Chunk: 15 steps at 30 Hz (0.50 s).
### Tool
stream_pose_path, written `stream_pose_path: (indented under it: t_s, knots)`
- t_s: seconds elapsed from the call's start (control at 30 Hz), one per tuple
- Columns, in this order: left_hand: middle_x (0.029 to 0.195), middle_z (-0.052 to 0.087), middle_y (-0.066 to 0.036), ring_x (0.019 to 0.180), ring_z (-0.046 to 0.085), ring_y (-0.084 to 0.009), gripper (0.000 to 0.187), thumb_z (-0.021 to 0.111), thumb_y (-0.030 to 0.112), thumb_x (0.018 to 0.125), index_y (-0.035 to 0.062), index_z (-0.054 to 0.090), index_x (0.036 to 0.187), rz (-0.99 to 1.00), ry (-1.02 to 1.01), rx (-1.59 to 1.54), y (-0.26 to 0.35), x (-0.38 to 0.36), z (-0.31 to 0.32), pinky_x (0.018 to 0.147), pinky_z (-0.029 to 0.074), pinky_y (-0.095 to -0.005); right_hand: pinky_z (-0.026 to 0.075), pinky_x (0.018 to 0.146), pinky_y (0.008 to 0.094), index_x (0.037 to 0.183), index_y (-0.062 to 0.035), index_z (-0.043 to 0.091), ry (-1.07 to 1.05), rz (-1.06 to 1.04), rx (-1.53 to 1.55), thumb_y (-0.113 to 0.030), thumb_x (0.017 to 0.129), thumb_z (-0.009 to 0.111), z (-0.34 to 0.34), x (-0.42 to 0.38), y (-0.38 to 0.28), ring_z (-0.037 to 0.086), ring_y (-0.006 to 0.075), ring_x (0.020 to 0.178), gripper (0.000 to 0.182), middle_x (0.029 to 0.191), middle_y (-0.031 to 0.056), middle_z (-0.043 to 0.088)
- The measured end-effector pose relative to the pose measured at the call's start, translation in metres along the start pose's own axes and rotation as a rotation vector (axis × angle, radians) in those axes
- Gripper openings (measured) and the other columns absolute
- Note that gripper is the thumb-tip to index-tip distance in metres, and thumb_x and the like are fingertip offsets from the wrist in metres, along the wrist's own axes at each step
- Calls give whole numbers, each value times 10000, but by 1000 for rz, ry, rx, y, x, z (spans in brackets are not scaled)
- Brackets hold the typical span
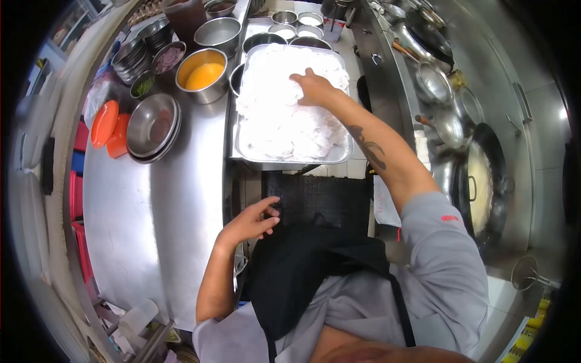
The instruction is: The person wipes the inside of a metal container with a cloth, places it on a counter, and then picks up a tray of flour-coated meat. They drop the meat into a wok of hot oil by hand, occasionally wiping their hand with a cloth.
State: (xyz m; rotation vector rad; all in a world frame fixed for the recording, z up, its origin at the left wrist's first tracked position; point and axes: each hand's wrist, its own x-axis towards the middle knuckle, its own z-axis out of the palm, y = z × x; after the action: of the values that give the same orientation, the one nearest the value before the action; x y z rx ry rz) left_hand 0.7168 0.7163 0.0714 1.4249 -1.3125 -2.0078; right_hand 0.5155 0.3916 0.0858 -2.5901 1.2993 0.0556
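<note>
A metal tray (348, 154) holds a heap of lumpy pieces under white powder (281, 130), washed out by glare. Over the heap's upper right reaches my right hand (318, 89), its fingers curled down into the white so their tips are hidden. Whatever they grip cannot be made out. My left hand (257, 219) hangs in front of my apron (321, 260), below the tray and right of the counter edge. Its fingers are loosely bent and apart, with nothing in them.
On the left steel counter (181, 199) stand a pot of yellow-orange liquid (204, 77), stacked steel bowls (154, 126) and orange containers (104, 124). Several metal bowls (284, 31) sit beyond the tray. Along the right are a strainer (449, 126) and a large wok (484, 181).
</note>
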Motion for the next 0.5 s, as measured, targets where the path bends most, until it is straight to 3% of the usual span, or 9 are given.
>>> stream_pose_path:
  t_s: [0.1,0.2,0.3,0.4,0.5]
  knots:
    - [1135,601,-93,743,617,-115,552,592,154,912,63,373,1411,11,41,-45,-10,-13,0,554,492,-231,535,821,428,1300,-105,523,111,-142,70,-191,664,743,7,13,18,622,329,999,678,1110,249,600]
    - [1138,601,-97,747,625,-119,540,579,109,915,50,371,1410,18,84,-115,-14,-22,1,542,487,-222,550,785,410,1260,-90,559,7,60,468,-187,679,735,-3,7,19,635,294,937,614,968,198,660]
    - [1136,601,-99,742,624,-119,546,586,96,911,49,369,1409,35,74,-209,-24,-25,1,537,486,-215,556,760,404,1301,-102,519,-164,277,649,-183,684,736,-23,-6,5,631,346,921,660,1087,239,606]
    - [1139,600,-105,736,622,-120,547,585,87,911,43,364,1410,19,73,-211,-23,-24,2,534,487,-212,534,812,418,1339,-118,454,57,22,178,-151,675,746,2,-19,-4,607,425,954,726,1205,295,458]
    - [1143,601,-111,733,620,-121,548,585,84,912,40,361,1411,17,61,-212,-21,-23,4,535,490,-211,502,876,410,1321,-111,477,55,23,107,-138,667,762,18,-17,-4,593,407,982,715,1181,272,479]
